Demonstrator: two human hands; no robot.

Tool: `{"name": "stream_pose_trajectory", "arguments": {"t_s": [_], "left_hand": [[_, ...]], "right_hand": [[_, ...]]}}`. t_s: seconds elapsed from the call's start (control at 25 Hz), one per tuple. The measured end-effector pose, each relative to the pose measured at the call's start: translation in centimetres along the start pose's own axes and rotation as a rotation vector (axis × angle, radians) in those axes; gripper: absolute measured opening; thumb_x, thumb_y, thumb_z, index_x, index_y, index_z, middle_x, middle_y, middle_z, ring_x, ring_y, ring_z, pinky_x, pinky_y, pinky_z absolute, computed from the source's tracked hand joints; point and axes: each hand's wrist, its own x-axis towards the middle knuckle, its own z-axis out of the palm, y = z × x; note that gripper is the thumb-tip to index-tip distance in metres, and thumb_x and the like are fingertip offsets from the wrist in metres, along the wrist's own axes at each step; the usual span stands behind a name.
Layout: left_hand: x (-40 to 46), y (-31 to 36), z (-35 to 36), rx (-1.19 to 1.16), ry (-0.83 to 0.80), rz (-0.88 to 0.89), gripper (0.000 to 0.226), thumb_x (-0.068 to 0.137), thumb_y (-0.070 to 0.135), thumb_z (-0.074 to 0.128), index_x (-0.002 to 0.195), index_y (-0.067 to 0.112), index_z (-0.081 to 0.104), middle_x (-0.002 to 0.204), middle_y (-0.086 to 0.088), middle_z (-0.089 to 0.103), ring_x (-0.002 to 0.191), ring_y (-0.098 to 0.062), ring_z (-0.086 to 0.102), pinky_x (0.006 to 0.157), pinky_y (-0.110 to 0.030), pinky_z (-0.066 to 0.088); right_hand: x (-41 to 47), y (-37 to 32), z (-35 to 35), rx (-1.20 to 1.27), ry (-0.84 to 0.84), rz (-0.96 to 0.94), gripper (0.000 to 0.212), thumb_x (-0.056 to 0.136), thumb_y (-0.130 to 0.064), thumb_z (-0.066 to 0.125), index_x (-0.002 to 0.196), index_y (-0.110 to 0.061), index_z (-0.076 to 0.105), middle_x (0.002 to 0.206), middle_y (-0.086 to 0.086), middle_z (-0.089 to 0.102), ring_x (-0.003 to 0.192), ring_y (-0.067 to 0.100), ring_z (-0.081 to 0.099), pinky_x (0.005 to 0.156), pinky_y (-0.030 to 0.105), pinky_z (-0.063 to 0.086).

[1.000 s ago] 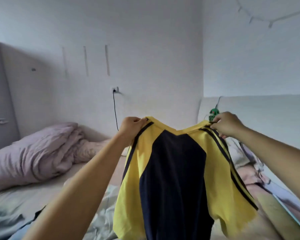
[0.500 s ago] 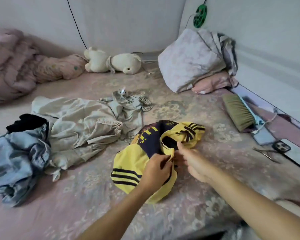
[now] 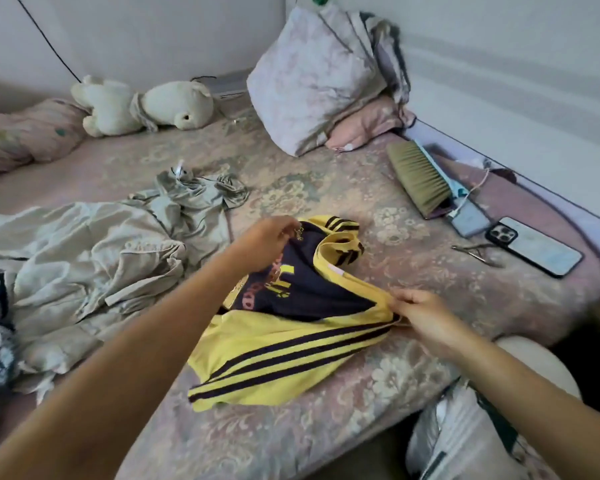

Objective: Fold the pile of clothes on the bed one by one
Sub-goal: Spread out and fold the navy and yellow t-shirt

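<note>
**newbie_folder:** ok so what's going on with the jersey, how do you get it flat?

**me:** The yellow and navy jersey (image 3: 284, 327) is lying crumpled on the bed (image 3: 413, 382), right in front of me, just beside the pile of unfolded clothes (image 3: 94, 271) on my left. My left hand (image 3: 267, 237) is pinching the far edge near the collar, fingers (image 3: 288, 233) closed on the fabric. My right hand (image 3: 426, 317) has its fingers closed on the near right corner, where the striped shoulder ends.

**newbie_folder:** and then?

**me:** My take: pull the two hands apart so the cloth goes taut, then lay it down front-side flat before folding anything. The sleeve up top is bunched under itself, so I'd shake that loose first, or the fold comes out lumpy. Thin slippery fabric like this probably slides, so keep the pinch firm. Also wouldn't sweep too far right; the phone (image 3: 534, 245) and brush (image 3: 420, 181) are sitting over there, well clear for now.

**newbie_folder:** different from a moment ago?

**me:** Yeah. A second back I had it held up in the air by both shoulders. Half a second ago it was a tight ball on the bed with both hands close together in the middle. Now my hands have spread and the jersey's opened up, stripes showing along the front.
</note>
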Motion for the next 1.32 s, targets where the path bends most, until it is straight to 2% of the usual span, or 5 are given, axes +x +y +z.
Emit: {"name": "stream_pose_trajectory", "arguments": {"t_s": [0.4,0.64,0.8,1.0,1.32], "left_hand": [[16.2,5.5,12.9,0.554,-0.519,0.214,0.056,0.093,-0.009,0.036,0.140,0.021,0.044,0.148,-0.005,0.038,0.134,-0.025,0.037,0.104,-0.036,0.034],[17.5,6.6,15.8,0.617,-0.807,0.247,0.038,0.094,0.008,0.043,0.128,0.019,0.055,0.133,-0.004,0.053,0.117,-0.024,0.051,0.090,-0.031,0.039],[17.0,6.1,16.4,0.668,-0.783,0.193,0.027,0.097,0.028,0.045,0.104,0.005,0.057,0.109,-0.013,0.058,0.095,-0.029,0.055,0.079,-0.035,0.041],[15.9,6.7,16.4,0.647,-0.758,0.185,0.039,0.098,0.032,0.045,0.066,0.010,0.041,0.064,-0.002,0.041,0.067,-0.022,0.041,0.062,-0.031,0.029],[14.2,9.1,11.2,-0.282,-0.390,0.060,0.022,0.084,0.008,0.061,0.065,0.012,0.050,0.059,0.004,0.042,0.054,-0.004,0.040,0.056,-0.022,0.034]], "right_hand": [[2.4,2.5,-9.3,-0.457,0.042,0.056,0.028,0.082,0.007,0.055,0.063,-0.011,0.045,0.061,0.000,0.040,0.054,0.010,0.036,0.047,0.019,0.026],[2.9,4.0,-9.8,-0.555,0.102,0.111,0.034,0.086,-0.006,0.057,0.118,-0.017,0.053,0.099,0.006,0.058,0.081,0.016,0.055,0.065,0.025,0.040],[3.4,3.7,-11.2,-0.670,0.105,0.114,0.029,0.085,-0.001,0.053,0.111,-0.012,0.055,0.102,0.008,0.055,0.098,0.025,0.056,0.066,0.024,0.038],[3.1,2.6,-12.6,-0.698,0.130,0.110,0.024,0.088,0.000,0.052,0.110,-0.008,0.057,0.096,0.011,0.057,0.077,0.021,0.052,0.057,0.026,0.037],[1.6,0.4,-14.2,-0.505,0.073,0.006,0.017,0.085,-0.002,0.062,0.091,-0.018,0.064,0.078,0.005,0.059,0.064,0.014,0.050,0.052,0.019,0.038]]}}
